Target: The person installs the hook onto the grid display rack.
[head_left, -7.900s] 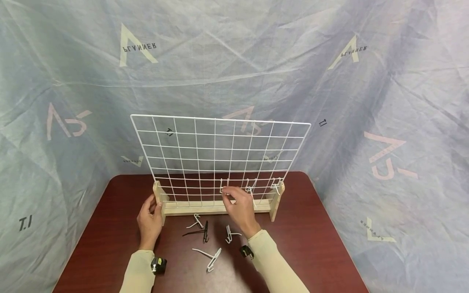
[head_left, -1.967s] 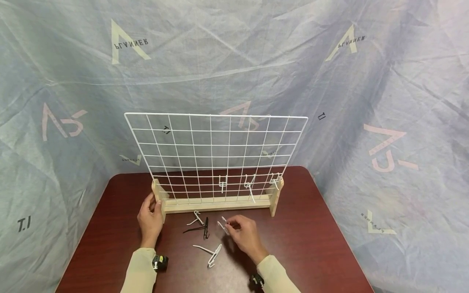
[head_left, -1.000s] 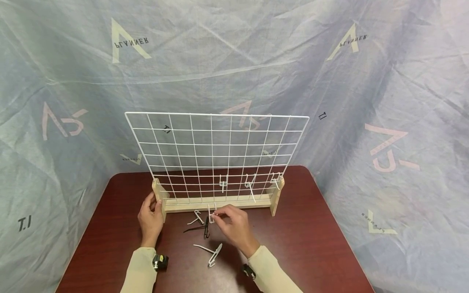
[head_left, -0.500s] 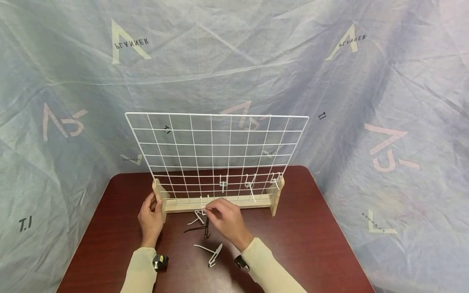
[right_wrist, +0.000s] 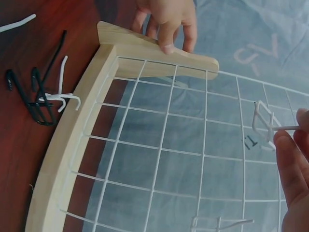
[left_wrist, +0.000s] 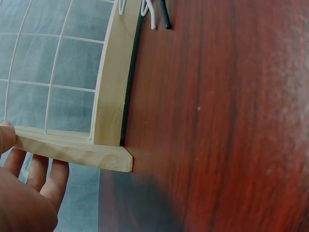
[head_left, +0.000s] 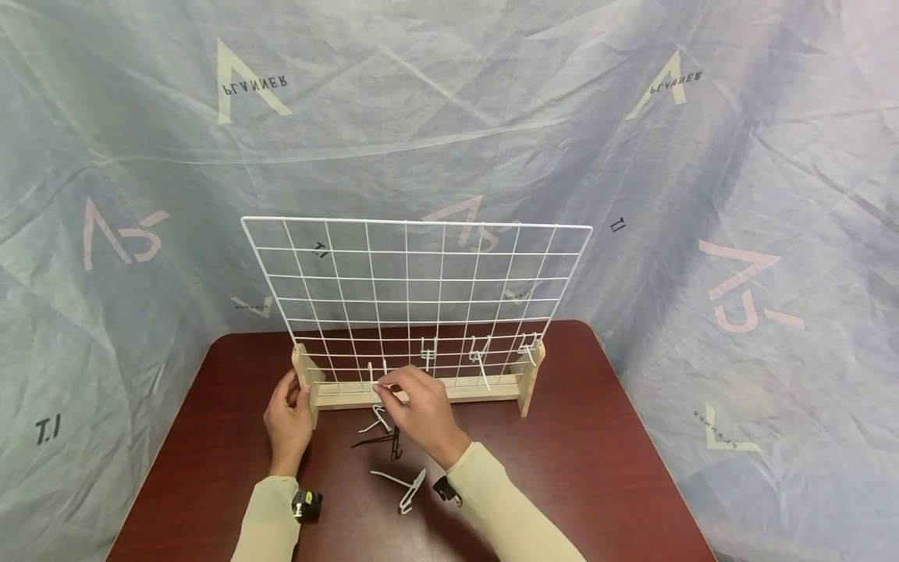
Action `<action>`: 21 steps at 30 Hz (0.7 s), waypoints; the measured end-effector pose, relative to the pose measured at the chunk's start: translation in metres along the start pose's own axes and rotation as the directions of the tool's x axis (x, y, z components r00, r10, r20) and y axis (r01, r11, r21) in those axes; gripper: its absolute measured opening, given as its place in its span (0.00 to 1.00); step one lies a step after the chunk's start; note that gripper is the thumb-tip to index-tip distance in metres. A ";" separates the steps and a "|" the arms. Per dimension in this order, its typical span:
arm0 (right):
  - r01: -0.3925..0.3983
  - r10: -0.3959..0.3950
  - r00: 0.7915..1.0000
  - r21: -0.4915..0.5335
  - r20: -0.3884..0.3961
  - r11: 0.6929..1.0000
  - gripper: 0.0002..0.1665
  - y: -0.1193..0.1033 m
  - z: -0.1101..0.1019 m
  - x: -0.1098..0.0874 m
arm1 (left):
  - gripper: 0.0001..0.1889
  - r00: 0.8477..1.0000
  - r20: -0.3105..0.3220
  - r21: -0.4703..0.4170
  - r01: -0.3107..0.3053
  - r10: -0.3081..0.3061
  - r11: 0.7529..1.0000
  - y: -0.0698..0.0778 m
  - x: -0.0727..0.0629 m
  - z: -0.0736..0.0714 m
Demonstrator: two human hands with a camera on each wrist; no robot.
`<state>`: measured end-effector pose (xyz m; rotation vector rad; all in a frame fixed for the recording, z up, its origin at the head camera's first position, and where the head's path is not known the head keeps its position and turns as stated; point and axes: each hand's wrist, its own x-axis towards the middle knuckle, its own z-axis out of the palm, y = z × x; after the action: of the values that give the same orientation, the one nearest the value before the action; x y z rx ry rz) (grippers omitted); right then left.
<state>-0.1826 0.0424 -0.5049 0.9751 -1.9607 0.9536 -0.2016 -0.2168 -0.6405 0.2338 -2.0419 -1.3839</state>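
Note:
My left hand (head_left: 289, 421) grips the left wooden end piece (left_wrist: 72, 151) of a stand; in the left wrist view the thumb lies on one side, the fingers on the other. The stand bears a white wire grid panel (head_left: 421, 223). A white wire display hook (right_wrist: 262, 122) is pinched by its prong between the thumb and fingertips of my right hand (head_left: 419, 402). Its two bent tips point up, close in front of the grid's lower left-middle part. Three white hooks hang on the lower right of the grid: one near the middle (head_left: 428, 355), another (head_left: 480, 359) and the rightmost (head_left: 528, 349).
On the dark red table (head_left: 590, 484), before the stand, lie a small white hook (head_left: 381, 421), a black hook (head_left: 395, 443) overlapping it closely, and a larger white hook (head_left: 410, 493). A grey printed cloth (head_left: 449, 101) surrounds the table.
The right hand hung the third hook, took another white one from the table, and carried it left and up to the grid. The left hand stays on the end piece.

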 end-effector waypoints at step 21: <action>-0.023 0.024 1.000 -0.112 0.007 0.993 0.07 0.007 0.017 0.029 | 0.22 1.000 -0.005 0.002 0.011 -0.011 1.000 0.002 -0.001 -0.001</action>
<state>-0.2062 0.0225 -0.4904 0.8954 -2.0137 0.8438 -0.1992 -0.2161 -0.6387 0.2498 -2.0411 -1.3864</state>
